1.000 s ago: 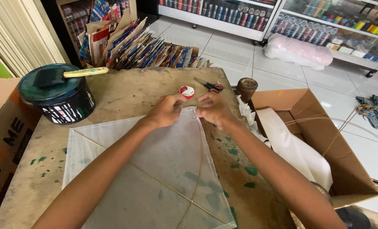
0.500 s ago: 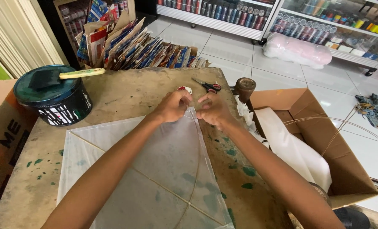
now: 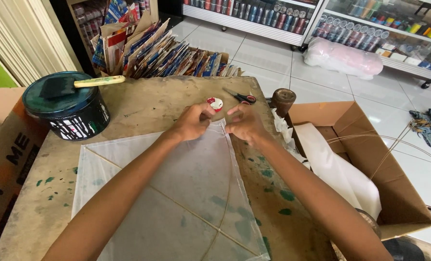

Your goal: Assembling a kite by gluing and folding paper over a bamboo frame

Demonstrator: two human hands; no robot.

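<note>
Pale glossy tiled floor in daylight. Along the far wall, white metal wheeled shelving racks stocked with small bottles. At far left, cream ribbed shutter beside dark wooden shelf.

The person had two bare arms, long and thin. No sleeves showed on them at all. The left hand and the right hand wore nothing: no gloves, no rings, no watch, no bands on the wrists. The fingers were slim, and the nails were short and plain.
</note>
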